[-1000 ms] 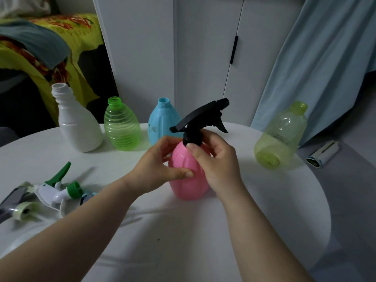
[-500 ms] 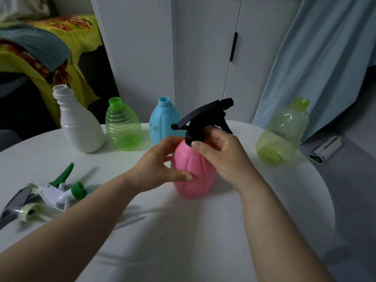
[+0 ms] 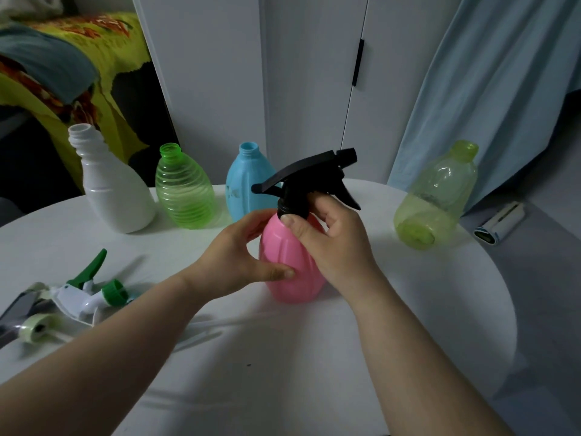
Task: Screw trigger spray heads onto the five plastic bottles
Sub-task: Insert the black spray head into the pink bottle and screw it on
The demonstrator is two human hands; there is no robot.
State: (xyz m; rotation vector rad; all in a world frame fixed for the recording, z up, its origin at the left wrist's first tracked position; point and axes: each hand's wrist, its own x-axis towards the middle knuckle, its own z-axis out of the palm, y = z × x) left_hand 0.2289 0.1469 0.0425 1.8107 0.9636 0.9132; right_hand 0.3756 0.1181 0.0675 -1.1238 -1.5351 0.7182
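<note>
A pink bottle (image 3: pixel 290 272) stands upright mid-table with a black trigger spray head (image 3: pixel 309 180) on its neck. My left hand (image 3: pixel 239 262) wraps the bottle's left side. My right hand (image 3: pixel 333 237) pinches the black collar at the neck with thumb and fingers. Behind stand a white bottle (image 3: pixel 110 190), a ribbed green bottle (image 3: pixel 184 190) and a blue bottle (image 3: pixel 246 184), all with bare necks. A yellow-green bottle (image 3: pixel 437 199) leans tilted at the right. Loose spray heads lie at the left: a white and green one (image 3: pixel 88 291) and a pale green one (image 3: pixel 28 325).
The round white table (image 3: pixel 393 309) curves away at the right, with the floor below. A small white roller-like object (image 3: pixel 500 228) lies on the floor past that edge. White cabinet doors and a blue curtain stand behind the table.
My right hand has turned on the black collar, and the spray head's nozzle has swung slightly further right. The pink bottle stays in my left hand's hold.
</note>
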